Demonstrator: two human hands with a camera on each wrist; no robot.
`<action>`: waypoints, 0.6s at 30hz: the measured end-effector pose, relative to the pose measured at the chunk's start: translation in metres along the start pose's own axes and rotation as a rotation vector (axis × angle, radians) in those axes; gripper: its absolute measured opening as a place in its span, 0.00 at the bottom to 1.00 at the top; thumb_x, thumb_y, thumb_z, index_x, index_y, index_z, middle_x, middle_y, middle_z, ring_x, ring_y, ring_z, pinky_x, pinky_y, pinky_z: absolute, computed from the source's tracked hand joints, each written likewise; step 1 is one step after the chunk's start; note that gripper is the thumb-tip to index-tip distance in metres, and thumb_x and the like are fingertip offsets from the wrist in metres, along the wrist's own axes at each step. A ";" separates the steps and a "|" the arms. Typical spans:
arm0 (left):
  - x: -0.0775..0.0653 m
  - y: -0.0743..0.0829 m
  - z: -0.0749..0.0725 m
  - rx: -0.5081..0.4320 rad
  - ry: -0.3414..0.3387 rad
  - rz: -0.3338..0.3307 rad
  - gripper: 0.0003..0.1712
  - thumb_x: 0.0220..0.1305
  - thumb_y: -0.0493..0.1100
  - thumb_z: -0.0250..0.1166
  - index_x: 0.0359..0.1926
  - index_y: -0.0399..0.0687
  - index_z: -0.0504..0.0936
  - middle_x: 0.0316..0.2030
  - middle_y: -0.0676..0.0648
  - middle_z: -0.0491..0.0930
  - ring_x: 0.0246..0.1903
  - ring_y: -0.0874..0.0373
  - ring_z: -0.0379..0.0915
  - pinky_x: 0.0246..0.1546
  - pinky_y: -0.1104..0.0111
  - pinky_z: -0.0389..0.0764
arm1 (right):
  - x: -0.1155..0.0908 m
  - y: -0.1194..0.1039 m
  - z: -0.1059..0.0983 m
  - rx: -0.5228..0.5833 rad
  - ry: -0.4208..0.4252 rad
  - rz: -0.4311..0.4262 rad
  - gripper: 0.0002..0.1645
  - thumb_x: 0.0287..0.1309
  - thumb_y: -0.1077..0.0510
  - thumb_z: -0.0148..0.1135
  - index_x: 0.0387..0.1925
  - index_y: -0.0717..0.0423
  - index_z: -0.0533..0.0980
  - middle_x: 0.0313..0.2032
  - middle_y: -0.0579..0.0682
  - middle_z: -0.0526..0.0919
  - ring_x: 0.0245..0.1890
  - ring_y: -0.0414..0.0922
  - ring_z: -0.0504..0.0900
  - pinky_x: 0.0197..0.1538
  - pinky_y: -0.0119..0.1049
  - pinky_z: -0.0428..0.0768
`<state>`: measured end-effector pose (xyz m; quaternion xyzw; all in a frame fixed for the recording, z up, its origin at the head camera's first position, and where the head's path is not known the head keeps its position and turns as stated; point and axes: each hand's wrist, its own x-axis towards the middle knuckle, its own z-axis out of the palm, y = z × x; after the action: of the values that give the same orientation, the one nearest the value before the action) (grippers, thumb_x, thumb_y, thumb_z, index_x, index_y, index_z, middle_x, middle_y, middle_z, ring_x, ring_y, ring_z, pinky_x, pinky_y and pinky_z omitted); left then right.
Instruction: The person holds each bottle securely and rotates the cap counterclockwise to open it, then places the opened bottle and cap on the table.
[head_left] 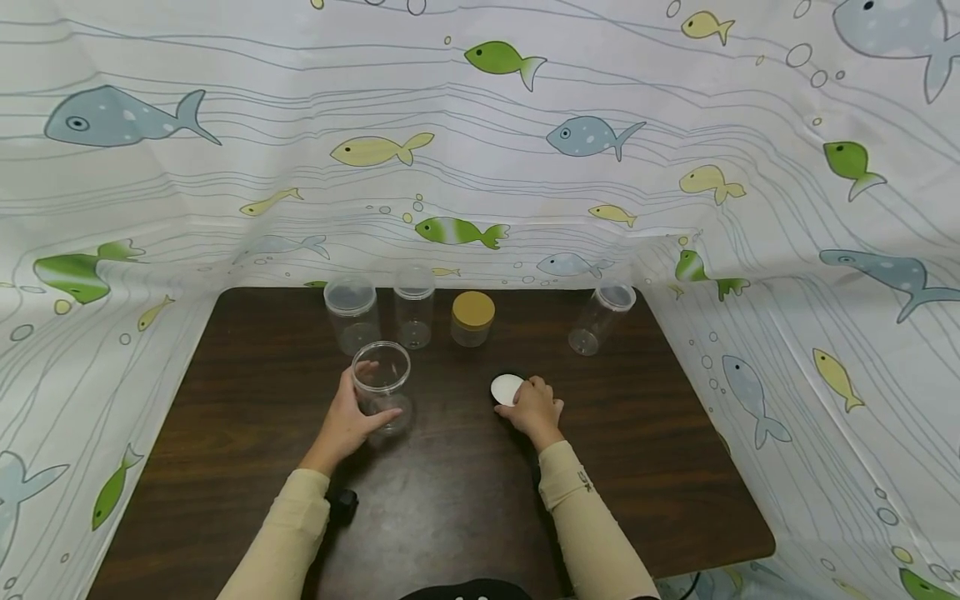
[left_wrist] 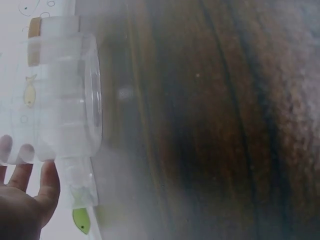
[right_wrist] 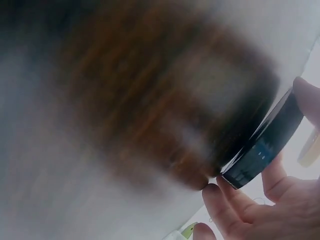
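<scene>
My left hand (head_left: 351, 421) grips a clear, lidless jar (head_left: 382, 371) from its left side, the thumb across the near side. In the left wrist view, the fingers (left_wrist: 49, 187) curl against the see-through wall of the jar (left_wrist: 75, 120). To the right, my right hand (head_left: 534, 408) pinches a black lid (head_left: 507, 389) by its rim, its white inner face turned up. The right wrist view shows the lid's dark edge (right_wrist: 265, 145) between thumb and fingers, close to the tabletop; contact with the table cannot be told.
Along the back of the brown table (head_left: 247, 400) stand two tall clear jars with clear lids (head_left: 352, 312) (head_left: 414, 304), and a short jar with a gold lid (head_left: 472, 312). Another clear jar (head_left: 600, 317) is farther right. A fish-print sheet (head_left: 480, 183) surrounds the table.
</scene>
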<state>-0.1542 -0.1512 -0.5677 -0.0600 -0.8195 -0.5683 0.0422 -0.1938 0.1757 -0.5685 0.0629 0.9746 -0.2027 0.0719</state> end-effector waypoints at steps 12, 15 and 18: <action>0.004 -0.002 0.001 0.034 0.025 -0.012 0.59 0.49 0.43 0.83 0.73 0.41 0.53 0.71 0.40 0.62 0.69 0.40 0.59 0.68 0.44 0.61 | -0.002 0.001 -0.001 -0.012 -0.005 -0.024 0.23 0.49 0.41 0.79 0.28 0.51 0.76 0.66 0.59 0.69 0.62 0.59 0.68 0.54 0.60 0.66; 0.005 -0.002 0.002 0.033 0.025 -0.010 0.58 0.49 0.43 0.83 0.73 0.41 0.54 0.71 0.40 0.62 0.70 0.40 0.59 0.69 0.44 0.60 | -0.003 0.001 -0.001 -0.016 -0.006 -0.021 0.23 0.50 0.41 0.79 0.28 0.51 0.76 0.67 0.59 0.69 0.63 0.59 0.67 0.55 0.60 0.66; 0.006 -0.003 0.002 0.032 0.026 0.000 0.58 0.50 0.42 0.83 0.73 0.41 0.53 0.71 0.39 0.62 0.70 0.40 0.59 0.69 0.44 0.60 | -0.003 0.002 -0.001 -0.018 -0.011 -0.018 0.23 0.51 0.41 0.79 0.29 0.52 0.77 0.67 0.59 0.68 0.64 0.59 0.67 0.56 0.60 0.67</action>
<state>-0.1606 -0.1498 -0.5705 -0.0522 -0.8280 -0.5557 0.0538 -0.1904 0.1777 -0.5678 0.0525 0.9765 -0.1950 0.0759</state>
